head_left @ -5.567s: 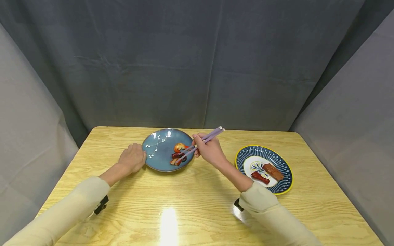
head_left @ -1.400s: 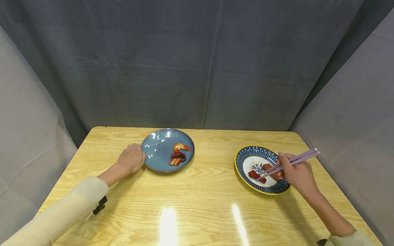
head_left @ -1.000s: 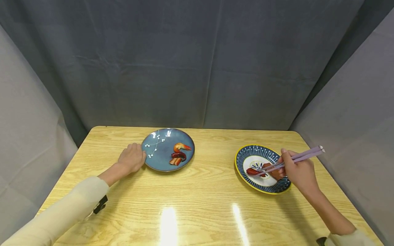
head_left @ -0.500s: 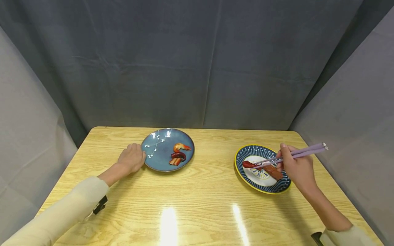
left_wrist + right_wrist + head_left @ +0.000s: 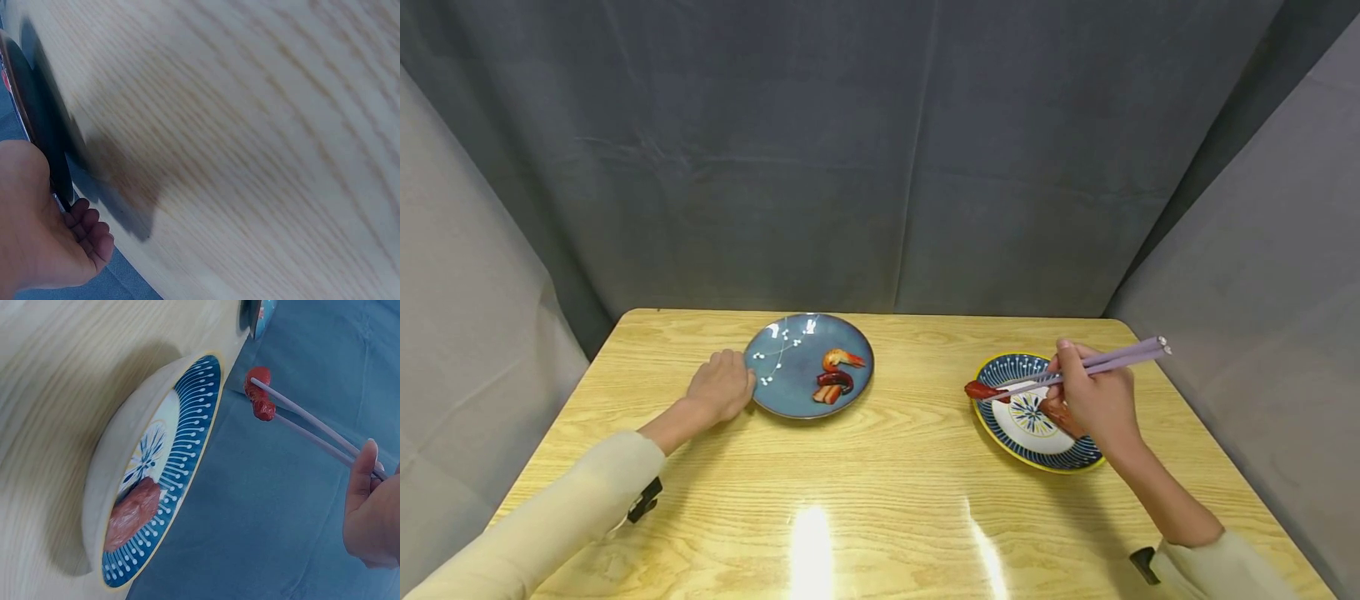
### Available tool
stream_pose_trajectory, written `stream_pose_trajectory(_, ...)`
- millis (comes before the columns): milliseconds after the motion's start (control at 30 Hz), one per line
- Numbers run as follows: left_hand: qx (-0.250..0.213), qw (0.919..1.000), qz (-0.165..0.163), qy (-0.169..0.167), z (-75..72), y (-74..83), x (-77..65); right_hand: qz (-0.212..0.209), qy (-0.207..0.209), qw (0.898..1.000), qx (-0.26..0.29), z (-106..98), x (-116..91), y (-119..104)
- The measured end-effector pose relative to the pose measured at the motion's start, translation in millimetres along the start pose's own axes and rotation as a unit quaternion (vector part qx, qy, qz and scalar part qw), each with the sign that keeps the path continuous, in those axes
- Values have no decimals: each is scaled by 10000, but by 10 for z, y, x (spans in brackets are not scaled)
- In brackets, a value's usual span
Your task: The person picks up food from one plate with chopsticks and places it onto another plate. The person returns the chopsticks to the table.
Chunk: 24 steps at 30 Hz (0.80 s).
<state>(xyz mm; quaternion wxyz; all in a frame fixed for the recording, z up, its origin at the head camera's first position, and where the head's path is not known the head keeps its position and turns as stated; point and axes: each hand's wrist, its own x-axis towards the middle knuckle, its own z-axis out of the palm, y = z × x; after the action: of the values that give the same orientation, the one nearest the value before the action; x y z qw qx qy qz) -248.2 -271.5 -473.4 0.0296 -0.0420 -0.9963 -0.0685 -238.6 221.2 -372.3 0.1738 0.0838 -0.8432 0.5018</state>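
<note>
My right hand (image 5: 1101, 402) grips a pair of lilac chopsticks (image 5: 1112, 360). Between their tips hangs a small red-brown drumstick (image 5: 259, 394), raised over the left rim of the patterned bowl-like plate (image 5: 1037, 460). A brown slab of meat (image 5: 134, 514) lies in that plate, partly behind my right hand in the head view. At the left, my left hand (image 5: 724, 387) holds the edge of a round blue plate (image 5: 790, 396), with thumb and curled fingers at its rim in the left wrist view. On the blue plate lie a shrimp (image 5: 841, 360), a dark red curved piece (image 5: 837, 382) and a striped meat piece (image 5: 827, 394).
Both plates stand on a light wooden table (image 5: 880, 467), with a stretch of bare wood between them. A dark grey curtain (image 5: 775, 167) hangs behind the table's far edge. Pale cloth panels (image 5: 1262, 250) flank both sides.
The chopsticks have pinched the drumstick and lifted it off the patterned plate, moving leftward to its rim. Earlier my right hand came over from the blue plate. My left hand has stayed put.
</note>
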Motion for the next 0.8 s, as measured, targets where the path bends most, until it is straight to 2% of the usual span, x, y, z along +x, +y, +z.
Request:
stream_pose_trajectory(267,-55,10000,-26,-65,2,-19,2,11,-12,9995,302,79,45,-92)
stream_pose_trajectory(567,-45,10000,-23,-84,-11,-17,7,-59,-110,9963,848,179,16,-502)
stream_pose_trajectory(800,-85,9998,-57,-147,-15,-12,3,-127,-105,9944,1048,273,24,-582)
